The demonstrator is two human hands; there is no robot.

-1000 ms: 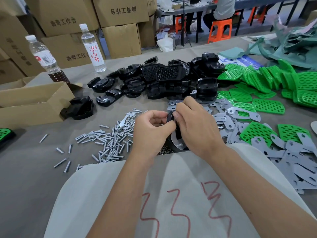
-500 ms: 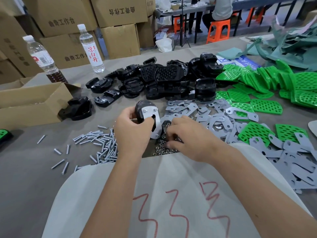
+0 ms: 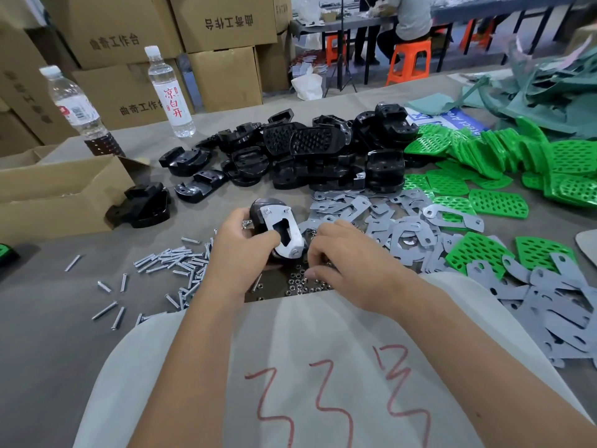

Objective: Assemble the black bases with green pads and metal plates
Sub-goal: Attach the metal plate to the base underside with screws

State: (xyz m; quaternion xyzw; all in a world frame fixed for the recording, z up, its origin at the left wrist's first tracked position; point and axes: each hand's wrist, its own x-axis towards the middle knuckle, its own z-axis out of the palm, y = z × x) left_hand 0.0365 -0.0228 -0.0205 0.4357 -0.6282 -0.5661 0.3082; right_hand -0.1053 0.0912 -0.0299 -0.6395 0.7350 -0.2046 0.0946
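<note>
Our table (image 3: pixel 48 334) is mostly crowded: the only bare stretch is the near-left corner, while the far side and right are buried. A white cloth (image 3: pixel 290 367) hangs over the near edge under our arms. At the left edge sits an open carton (image 3: pixel 58 195); we can't make out what's in it. Behind the table, stacked boxes (image 3: pixel 223 21). Black bases (image 3: pixel 307 156) are heaped at the middle back, green pads (image 3: pixel 497 163) run off to the right, and metal plates (image 3: pixel 403 227) spread from center down to the right edge. Bolts (image 3: pixel 168 260) are scattered left of our hands, nuts (image 3: pixel 303 284) right at the cloth's edge. Two bottles (image 3: pixel 169 92) stand far left. Our left hand (image 3: pixel 239 250) is clamped on a base with a plate (image 3: pixel 284 231) on it, held above the nuts. Our right hand (image 3: pixel 349 263) has its fingers curled down among the nuts; can't tell if it's got one.
</note>
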